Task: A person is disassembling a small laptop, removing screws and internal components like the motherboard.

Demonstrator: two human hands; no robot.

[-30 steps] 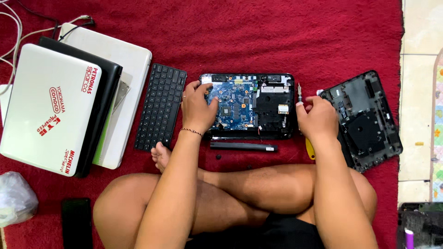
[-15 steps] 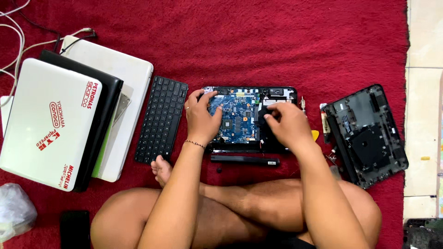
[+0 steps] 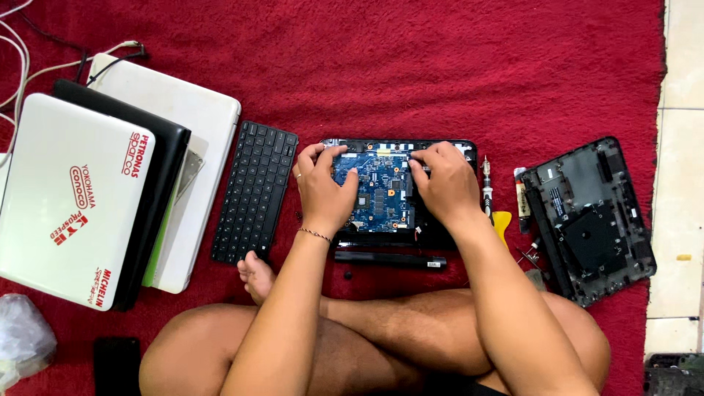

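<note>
A red carpet [image 3: 411, 66] covers nearly all the floor, its pile even and softly lit from above, with no hard shadows. Along the carpet's right edge runs a strip of pale tiles [image 3: 683, 110] with thin grout lines. White cables [image 3: 22, 70] trail across the carpet's top left corner.

Beyond the fingers [image 3: 331, 155], open red carpet [image 3: 411, 66] gives free passage. Just left of them a black keyboard [image 3: 255, 192] blocks the way, with stacked laptops [image 3: 103, 198] further out. Right of the fingers lie a screwdriver [image 3: 486, 187] and a black cover panel [image 3: 587, 220].
</note>
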